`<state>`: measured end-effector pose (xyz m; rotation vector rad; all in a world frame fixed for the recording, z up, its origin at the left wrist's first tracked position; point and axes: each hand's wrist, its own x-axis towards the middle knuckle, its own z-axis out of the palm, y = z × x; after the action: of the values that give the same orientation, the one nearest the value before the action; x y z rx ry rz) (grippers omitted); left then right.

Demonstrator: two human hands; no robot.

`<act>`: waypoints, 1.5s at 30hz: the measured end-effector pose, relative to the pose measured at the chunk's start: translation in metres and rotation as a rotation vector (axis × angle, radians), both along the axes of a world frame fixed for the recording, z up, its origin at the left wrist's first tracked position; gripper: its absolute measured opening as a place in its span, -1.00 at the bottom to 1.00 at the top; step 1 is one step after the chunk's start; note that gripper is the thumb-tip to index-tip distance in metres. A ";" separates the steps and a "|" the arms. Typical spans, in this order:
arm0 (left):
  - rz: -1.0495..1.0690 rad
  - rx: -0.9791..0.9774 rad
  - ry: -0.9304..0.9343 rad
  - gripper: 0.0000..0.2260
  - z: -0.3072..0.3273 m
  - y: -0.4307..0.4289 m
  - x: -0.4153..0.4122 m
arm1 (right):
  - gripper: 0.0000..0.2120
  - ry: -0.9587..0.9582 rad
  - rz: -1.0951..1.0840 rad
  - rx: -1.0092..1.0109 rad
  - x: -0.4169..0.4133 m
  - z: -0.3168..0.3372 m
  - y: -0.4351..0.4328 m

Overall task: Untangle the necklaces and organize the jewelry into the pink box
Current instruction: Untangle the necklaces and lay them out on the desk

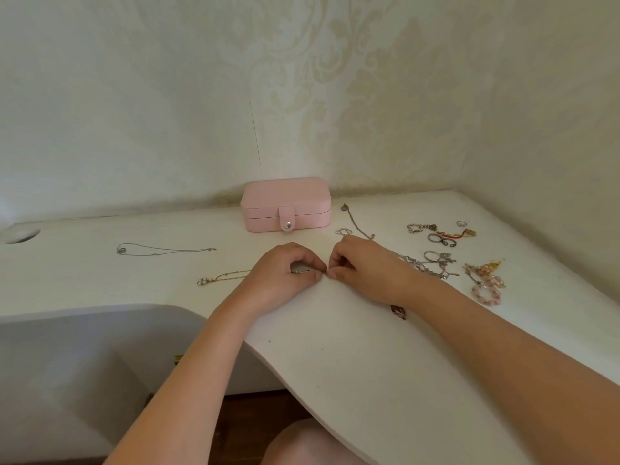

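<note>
The pink box (pixel 285 204) stands closed, snap strap fastened, at the back of the white desk (pixel 335 347) against the wall. My left hand (pixel 285 276) and my right hand (pixel 359 268) meet at the middle of the desk and pinch the two ends of a gold necklace (pixel 228 275). Its chain trails left to a pearl pendant (pixel 202 281). A thin silver necklace (pixel 161 250) lies stretched out further left. Behind my right wrist lies a tangle of silver chains (pixel 431 266).
Loose jewelry covers the desk's right side: a chain with a pendant (pixel 355 223), rings (pixel 441 239), a bracelet (pixel 421 228), pink bead pieces (pixel 488 283), a dark pendant (pixel 398 312). A cable hole (pixel 21 235) is at the far left. The desk's front edge curves.
</note>
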<state>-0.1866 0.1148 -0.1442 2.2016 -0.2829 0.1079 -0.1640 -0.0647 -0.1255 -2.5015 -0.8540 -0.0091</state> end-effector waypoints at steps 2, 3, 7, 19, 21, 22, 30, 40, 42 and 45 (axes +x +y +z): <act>-0.011 -0.018 0.027 -0.84 0.002 -0.002 -0.002 | -0.93 0.015 0.004 0.003 -0.001 -0.001 0.001; -0.014 -0.026 0.039 -0.86 0.002 -0.003 -0.004 | -0.93 0.047 0.003 0.037 -0.002 0.000 0.000; 0.007 -0.123 0.060 -0.95 0.004 -0.008 -0.011 | -0.88 0.237 0.006 0.218 -0.002 0.007 -0.005; -0.004 -0.216 0.073 -0.97 0.007 -0.010 -0.018 | -0.80 0.539 0.077 0.486 -0.009 0.011 -0.016; -0.026 -0.288 0.096 -0.96 0.008 -0.013 -0.021 | -0.79 0.548 0.081 0.521 -0.008 0.012 -0.015; -0.044 -0.351 0.122 -0.91 0.008 -0.015 -0.023 | -0.78 0.545 0.081 0.528 -0.009 0.013 -0.014; -0.042 -0.488 0.139 -0.95 0.007 -0.021 -0.030 | -0.82 0.515 0.048 0.719 -0.018 0.023 -0.009; -0.033 -0.600 0.121 -0.79 0.016 -0.022 -0.040 | -0.91 0.748 0.110 0.838 -0.019 0.026 -0.013; -0.027 -0.585 0.121 -0.82 0.017 -0.021 -0.041 | -0.89 0.799 0.132 0.893 -0.018 0.027 -0.014; -0.020 -0.549 0.123 -0.90 0.017 -0.018 -0.042 | -0.88 0.778 0.140 0.896 -0.017 0.030 -0.018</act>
<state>-0.2283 0.0968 -0.1269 1.6518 -0.1789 0.0330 -0.1808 -0.0822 -0.0956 -1.4111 -0.5062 0.4834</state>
